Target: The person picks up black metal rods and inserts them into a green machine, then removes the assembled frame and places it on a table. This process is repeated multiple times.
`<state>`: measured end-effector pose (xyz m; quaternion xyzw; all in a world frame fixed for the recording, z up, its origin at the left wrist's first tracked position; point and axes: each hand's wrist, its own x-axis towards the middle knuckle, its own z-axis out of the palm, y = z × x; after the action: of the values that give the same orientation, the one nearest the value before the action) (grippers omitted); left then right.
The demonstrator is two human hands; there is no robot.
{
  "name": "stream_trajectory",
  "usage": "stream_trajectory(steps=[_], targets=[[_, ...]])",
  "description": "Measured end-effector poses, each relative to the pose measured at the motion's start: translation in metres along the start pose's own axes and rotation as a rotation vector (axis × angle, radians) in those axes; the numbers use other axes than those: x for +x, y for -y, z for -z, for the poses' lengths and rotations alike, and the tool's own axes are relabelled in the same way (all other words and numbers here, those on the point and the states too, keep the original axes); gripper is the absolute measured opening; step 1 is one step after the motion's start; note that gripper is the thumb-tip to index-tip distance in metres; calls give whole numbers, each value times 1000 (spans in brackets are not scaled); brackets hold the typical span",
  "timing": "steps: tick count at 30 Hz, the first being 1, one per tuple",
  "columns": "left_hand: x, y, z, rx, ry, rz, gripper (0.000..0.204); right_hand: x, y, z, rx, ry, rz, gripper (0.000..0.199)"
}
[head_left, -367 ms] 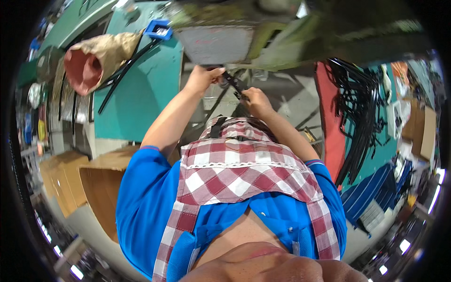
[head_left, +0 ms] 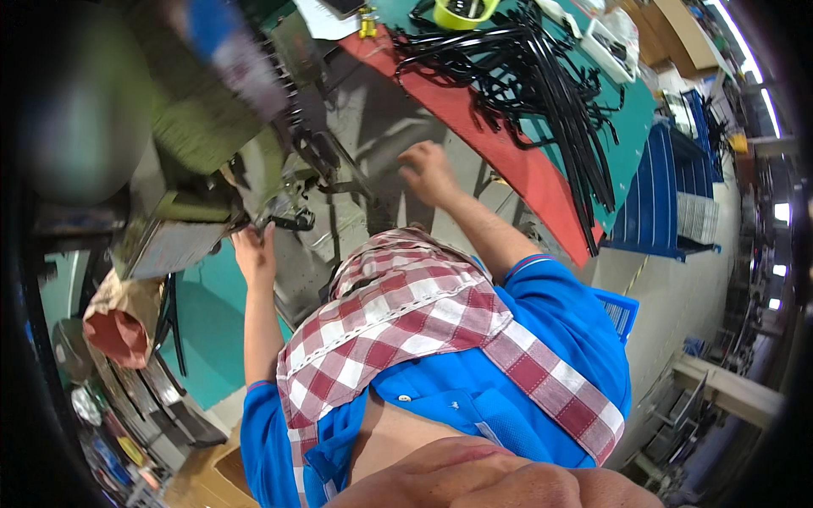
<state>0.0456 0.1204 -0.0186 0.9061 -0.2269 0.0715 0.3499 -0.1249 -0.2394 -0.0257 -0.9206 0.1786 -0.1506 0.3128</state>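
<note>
My left hand [head_left: 255,254] is beside the lower edge of a worn green machine [head_left: 199,127], its fingers closed round the end of a short black metal part [head_left: 293,221]. The fingertips partly hide where they grip it. My right hand [head_left: 429,173] hangs in the air between the machine and the right-hand table, apart from both. Its fingers are loosely bent and spread, with nothing in them. A heap of black bent metal rods [head_left: 542,93] lies on that table, to the right of my right hand.
A red mat [head_left: 474,127] edges the green right-hand table [head_left: 631,127], which also bears a yellow-green bowl [head_left: 461,15] and a white tray [head_left: 610,51]. Blue racks [head_left: 656,195] stand farther right. At left are a paper sack [head_left: 127,317] and a cardboard box [head_left: 229,474].
My right hand has let go of the black part and moved away from it. My left hand stays on the part by the machine. The view has swung right, toward the rods.
</note>
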Motion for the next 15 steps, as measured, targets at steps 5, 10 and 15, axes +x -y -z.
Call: stream_trajectory(steps=[5,10,15], targets=[[-26,3,-27,-443,-6,462,50,-16,-100,115,-420,-455,-208,59],[-70,-15,-33,-93,38,595,59,-61,-197,219,-780,-263,-674,108],[-100,-52,-73,-38,261,437,49,-68,-260,249,-654,58,-938,121]])
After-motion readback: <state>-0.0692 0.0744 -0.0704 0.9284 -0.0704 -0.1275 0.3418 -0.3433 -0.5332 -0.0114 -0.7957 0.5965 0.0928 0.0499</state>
